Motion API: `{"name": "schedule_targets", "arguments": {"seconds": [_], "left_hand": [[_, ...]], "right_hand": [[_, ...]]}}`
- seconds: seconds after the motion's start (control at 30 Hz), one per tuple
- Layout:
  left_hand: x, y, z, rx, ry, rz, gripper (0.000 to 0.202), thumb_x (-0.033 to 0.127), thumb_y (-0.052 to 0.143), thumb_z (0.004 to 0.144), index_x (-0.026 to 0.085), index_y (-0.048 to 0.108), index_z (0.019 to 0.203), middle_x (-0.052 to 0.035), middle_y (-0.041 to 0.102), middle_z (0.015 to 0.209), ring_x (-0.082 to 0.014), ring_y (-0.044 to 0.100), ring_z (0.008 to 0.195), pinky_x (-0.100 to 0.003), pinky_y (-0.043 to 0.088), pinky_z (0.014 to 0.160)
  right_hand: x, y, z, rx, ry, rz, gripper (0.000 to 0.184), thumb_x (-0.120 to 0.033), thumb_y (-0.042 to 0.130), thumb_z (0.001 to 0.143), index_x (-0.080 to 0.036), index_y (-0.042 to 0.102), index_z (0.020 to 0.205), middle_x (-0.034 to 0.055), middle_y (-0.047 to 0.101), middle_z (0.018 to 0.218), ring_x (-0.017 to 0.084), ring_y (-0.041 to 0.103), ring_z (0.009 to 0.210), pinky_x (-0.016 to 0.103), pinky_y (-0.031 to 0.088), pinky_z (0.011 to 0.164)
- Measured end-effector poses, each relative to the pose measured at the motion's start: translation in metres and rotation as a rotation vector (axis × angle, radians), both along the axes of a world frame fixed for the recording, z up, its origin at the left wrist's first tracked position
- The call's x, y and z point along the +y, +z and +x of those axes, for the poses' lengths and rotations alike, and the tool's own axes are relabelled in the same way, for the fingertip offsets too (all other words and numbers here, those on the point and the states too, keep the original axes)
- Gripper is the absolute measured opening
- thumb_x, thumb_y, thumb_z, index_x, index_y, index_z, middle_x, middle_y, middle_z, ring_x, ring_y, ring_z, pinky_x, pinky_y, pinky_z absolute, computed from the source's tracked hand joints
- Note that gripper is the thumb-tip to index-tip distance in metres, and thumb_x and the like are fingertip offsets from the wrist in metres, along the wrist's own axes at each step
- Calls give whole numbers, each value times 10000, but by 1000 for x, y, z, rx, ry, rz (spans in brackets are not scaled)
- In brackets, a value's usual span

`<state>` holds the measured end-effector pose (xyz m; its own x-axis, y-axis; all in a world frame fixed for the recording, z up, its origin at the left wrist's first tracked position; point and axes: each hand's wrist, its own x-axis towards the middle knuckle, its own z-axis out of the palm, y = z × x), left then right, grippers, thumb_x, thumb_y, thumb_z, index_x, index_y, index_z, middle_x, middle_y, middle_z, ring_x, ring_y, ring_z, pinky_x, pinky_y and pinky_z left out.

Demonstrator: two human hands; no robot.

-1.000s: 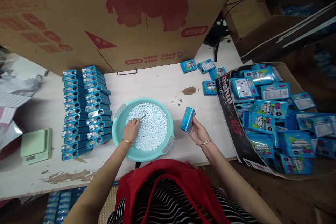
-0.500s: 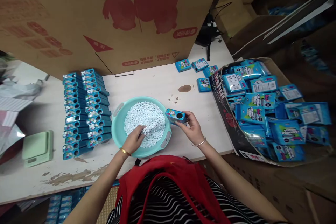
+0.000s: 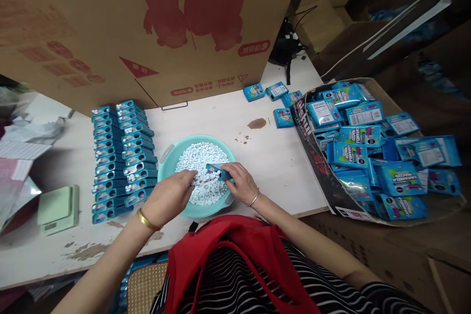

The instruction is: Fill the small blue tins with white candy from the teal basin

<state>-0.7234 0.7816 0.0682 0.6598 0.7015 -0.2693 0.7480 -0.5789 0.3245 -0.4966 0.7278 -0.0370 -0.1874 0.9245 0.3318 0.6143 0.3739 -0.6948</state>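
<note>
A teal basin full of small white candies sits on the white table in front of me. My right hand grips a small blue box held flat over the basin, candies piled on its top. My left hand is closed and meets the box from the left, fingertips at the candies; a scoop seen earlier is hidden now. Two rows of blue boxes with candies showing in their holes lie left of the basin.
A large cardboard carton stands along the back of the table. At the right is an open carton heaped with blue boxes, and a few more lie loose on the table. A green scale sits at the left.
My right hand brought the blue box from the table's right side over the basin and laid it flat. My left hand moved from the candy pile toward the box.
</note>
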Motion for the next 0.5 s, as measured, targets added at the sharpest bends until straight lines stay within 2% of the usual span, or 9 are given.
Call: {"name": "schedule_targets", "arguments": {"seconds": [0.13,0.33,0.43,0.5], "left_hand": [[-5,21,19,193,-19,57,245,163,394,889,177,578,1050,-101,637,922,-251,611,864,-360,502,705],[-13,38,35,240,-34,59,268,85,364,870,184,598,955,-84,598,835,-244,583,789,-352,476,661],[-7,34,23,200,-10,77,261,116,377,878,202,598,986,-73,585,839,-243,578,821,-347,475,690],[1,15,4,160,51,96,248,171,389,893,212,582,1044,-73,589,889,-241,578,883,-341,477,732]], "right_hand": [[0,-4,-4,-11,26,-24,473,-69,474,776,-218,503,1224,106,607,1126,263,543,1076,476,496,920],[0,-9,-6,6,22,0,428,-78,489,796,-191,504,1209,121,613,1117,256,545,1064,453,498,921],[1,-11,-3,25,25,4,409,-89,484,816,-201,498,1209,114,612,1123,250,550,1068,447,496,927],[2,-11,1,48,2,-18,415,-90,482,815,-215,494,1210,105,608,1128,249,552,1075,450,492,936]]}}
